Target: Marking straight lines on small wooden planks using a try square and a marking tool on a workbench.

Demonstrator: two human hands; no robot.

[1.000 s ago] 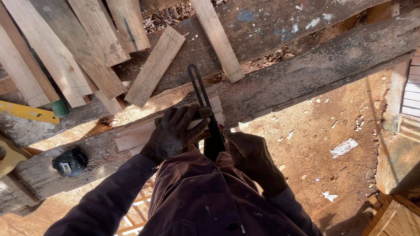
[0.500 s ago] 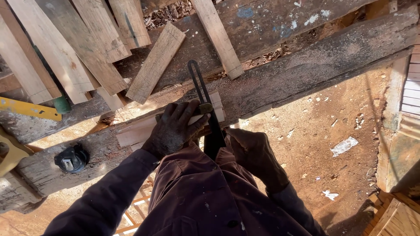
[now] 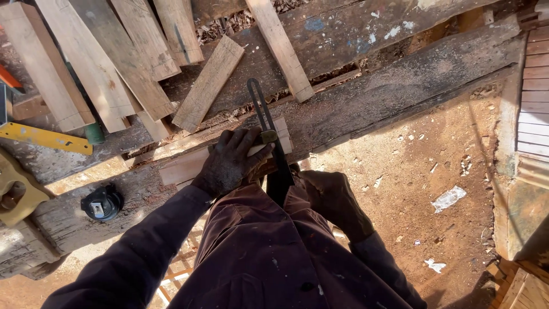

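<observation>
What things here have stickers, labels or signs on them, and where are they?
Tape measure: round, black, with a small pale label on top, lying on the workbench left of the left hand.
Level: long yellow bar with small dark markings, at far left.
No signs or screens.

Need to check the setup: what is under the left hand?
The left hand presses a pale wood piece lying on the weathered beam, beside a black sliding bevel. The wood beneath the palm is covered.
</observation>
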